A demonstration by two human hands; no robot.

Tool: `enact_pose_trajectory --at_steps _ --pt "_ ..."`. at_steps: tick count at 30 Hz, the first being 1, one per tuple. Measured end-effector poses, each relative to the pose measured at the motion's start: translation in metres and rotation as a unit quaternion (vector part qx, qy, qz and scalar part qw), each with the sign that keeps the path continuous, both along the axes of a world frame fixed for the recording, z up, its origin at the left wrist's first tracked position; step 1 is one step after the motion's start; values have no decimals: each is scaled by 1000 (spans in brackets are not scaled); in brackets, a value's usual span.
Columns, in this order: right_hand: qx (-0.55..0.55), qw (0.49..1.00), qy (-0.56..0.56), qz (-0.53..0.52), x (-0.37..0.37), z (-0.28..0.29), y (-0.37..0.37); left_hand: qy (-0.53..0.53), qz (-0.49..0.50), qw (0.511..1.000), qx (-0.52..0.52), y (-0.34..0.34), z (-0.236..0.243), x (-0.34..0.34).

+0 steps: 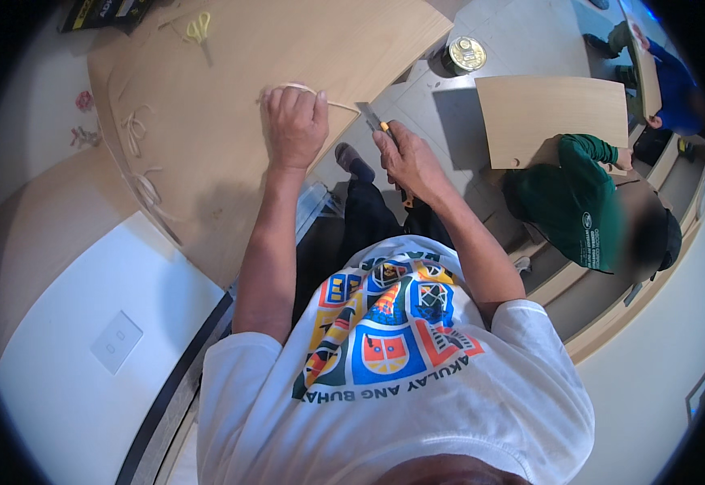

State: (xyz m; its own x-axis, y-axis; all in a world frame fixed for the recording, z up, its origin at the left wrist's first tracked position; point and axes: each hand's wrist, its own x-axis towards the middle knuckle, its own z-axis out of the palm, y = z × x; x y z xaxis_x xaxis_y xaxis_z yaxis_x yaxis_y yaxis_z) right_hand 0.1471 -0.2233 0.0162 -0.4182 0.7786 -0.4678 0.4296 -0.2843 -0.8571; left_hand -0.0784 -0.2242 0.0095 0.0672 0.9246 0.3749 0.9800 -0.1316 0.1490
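Note:
My left hand (294,121) is closed in a fist on a light wood panel (231,162). From it a thin pale strip (340,105) loops over the knuckles and runs right, past the panel's edge. My right hand (409,160) grips the yellow-and-black handle of a flat-bladed cutting tool (370,117); its exact kind is unclear. The blade points up and left, close to the strip's free end, and I cannot tell whether they touch. Part of the handle shows below my right palm.
Yellow scissors (198,29) and curled pale strips (149,192) lie on the panel. A black package (103,13) is at the far left. A round tin (464,55) stands on the floor. At right, a co-worker in green (587,206) leans by another wood board (555,113); a person in blue (676,97) is beyond.

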Motion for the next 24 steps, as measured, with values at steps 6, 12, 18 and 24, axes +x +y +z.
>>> enact_pose_trajectory --at_steps 6,12,18,24 --pt "-30 999 -8 8 0 5 0 3 -2 999 51 3 -3 4" --pt "-1 1000 22 6 -2 -9 -8 3 -9 999 51 0 -2 6" --pt "-3 999 45 -9 -4 -13 -11 -5 -12 998 62 0 -9 5" --pt "-38 999 15 -26 -18 10 0 -16 1 998 69 3 -11 1"
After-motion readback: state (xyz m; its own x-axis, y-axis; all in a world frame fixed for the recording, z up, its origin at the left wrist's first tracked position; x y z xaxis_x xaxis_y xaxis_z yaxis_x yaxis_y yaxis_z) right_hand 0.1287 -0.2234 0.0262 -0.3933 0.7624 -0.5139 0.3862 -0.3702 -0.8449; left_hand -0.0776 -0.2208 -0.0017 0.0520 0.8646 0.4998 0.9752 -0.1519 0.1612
